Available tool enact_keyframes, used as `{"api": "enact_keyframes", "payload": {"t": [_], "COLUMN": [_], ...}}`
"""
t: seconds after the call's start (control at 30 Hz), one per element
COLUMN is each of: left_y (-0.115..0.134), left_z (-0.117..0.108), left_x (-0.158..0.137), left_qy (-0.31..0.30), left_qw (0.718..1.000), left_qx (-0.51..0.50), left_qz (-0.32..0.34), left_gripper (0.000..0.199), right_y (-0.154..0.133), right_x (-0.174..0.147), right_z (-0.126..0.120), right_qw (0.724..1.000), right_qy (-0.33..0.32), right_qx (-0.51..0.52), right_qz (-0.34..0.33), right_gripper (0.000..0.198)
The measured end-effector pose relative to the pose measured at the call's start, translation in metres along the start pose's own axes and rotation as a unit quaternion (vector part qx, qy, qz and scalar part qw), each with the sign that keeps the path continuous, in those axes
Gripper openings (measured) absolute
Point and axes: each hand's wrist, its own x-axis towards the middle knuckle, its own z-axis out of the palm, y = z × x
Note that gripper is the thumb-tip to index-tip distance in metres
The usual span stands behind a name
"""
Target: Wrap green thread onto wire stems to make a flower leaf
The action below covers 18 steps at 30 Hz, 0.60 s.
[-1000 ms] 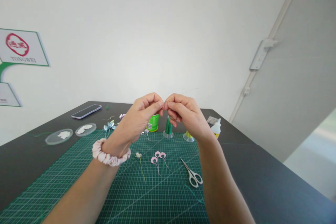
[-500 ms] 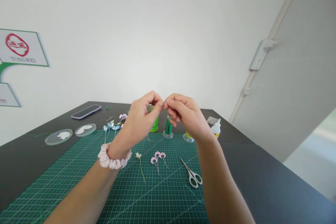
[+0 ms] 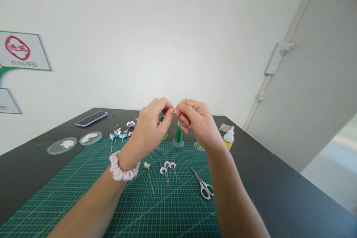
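Observation:
Both hands are raised above the mat, fingertips almost meeting. My left hand point(image 3: 152, 122), with a pink scrunchie point(image 3: 124, 169) at the wrist, pinches something tiny and pale at thumb and forefinger. My right hand point(image 3: 196, 119) is closed in a pinch beside it; what its fingers hold is too small to name. Below lie several pink wire-stemmed petals point(image 3: 167, 164) and a white flower point(image 3: 146, 165) on a thin stem, on the green cutting mat point(image 3: 134, 208). White-handled scissors point(image 3: 205, 187) rest near my right forearm.
Behind my hands stand a green thread spool point(image 3: 178, 134), another spool point(image 3: 199, 146) and a glue bottle point(image 3: 229, 137). To the left are blue flowers point(image 3: 118, 134), purple flowers point(image 3: 130, 124), two clear dishes point(image 3: 52, 149) with white pieces, and a phone point(image 3: 91, 118).
My left hand has turned slightly and its thumb has shifted, so a tiny pale bit shows between the fingertips. My right hand has barely moved. The things on the table stay in place.

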Motion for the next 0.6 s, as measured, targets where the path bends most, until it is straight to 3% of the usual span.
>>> {"api": "enact_keyframes", "payload": {"t": [0.13,0.3,0.47,0.6], "left_y": [-0.0018,-0.0040,-0.0010,0.0012], "left_z": [0.0010,0.0025,0.0004,-0.0018], "left_x": [0.0022,0.0046,0.0040,0.0043], "left_qy": [-0.041,-0.103,-0.157,-0.155], "left_qw": [0.990,0.938,0.899,0.887], "left_qx": [-0.121,-0.299,-0.364,-0.386], "left_qz": [-0.052,-0.145,-0.184,-0.200], "left_gripper": [0.022,0.033,0.032,0.031], "right_y": [-0.0006,-0.0026,-0.0037,-0.0037], "right_x": [-0.0007,-0.0045,-0.0073,-0.0072], "right_z": [-0.0009,-0.0043,-0.0056,-0.0066], "right_qw": [1.000,0.999,0.996,0.995], "right_qy": [0.004,-0.031,-0.069,-0.084], "right_qx": [-0.005,-0.016,-0.025,-0.028], "right_qz": [-0.017,-0.021,-0.044,-0.041], "right_gripper": [0.025,0.024,0.026,0.026]}}
